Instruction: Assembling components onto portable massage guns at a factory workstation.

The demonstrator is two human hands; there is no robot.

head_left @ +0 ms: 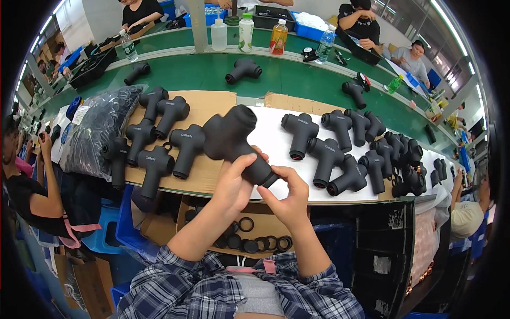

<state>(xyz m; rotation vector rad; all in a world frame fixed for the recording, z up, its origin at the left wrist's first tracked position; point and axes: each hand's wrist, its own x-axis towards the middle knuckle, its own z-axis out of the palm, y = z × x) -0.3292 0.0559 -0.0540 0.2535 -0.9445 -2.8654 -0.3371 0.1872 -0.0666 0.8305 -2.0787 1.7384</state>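
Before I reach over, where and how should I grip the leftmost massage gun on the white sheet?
By the handle, I'd say, from the near left: the massage gun lies with its slim, straight handle toward the camera and its wider head away. White sheet shows along that left side, while another gun lies close on the right.

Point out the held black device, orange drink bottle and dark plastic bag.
Held black device [235, 140], head view: its central body.
Orange drink bottle [278, 38], head view: its label.
Dark plastic bag [103, 130], head view: its bulging side.
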